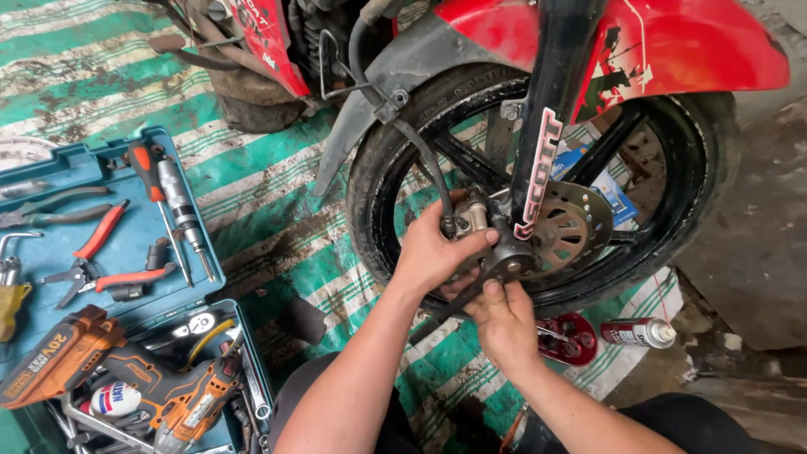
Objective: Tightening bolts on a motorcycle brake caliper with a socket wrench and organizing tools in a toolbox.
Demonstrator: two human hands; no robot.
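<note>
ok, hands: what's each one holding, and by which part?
Left hand grips the brake caliper on the front wheel around its body. Right hand has its fingertips on the axle end; whether it holds anything cannot be told.

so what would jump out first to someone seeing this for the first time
The motorcycle front wheel under its red fender fills the upper right, with the left hand gripping the brake caliper and the right hand at the hub beside the brake disc. At left lies an open blue tool case with red-handled pliers and an orange cordless drill. A spray can lies on the striped mat lower right.
</note>
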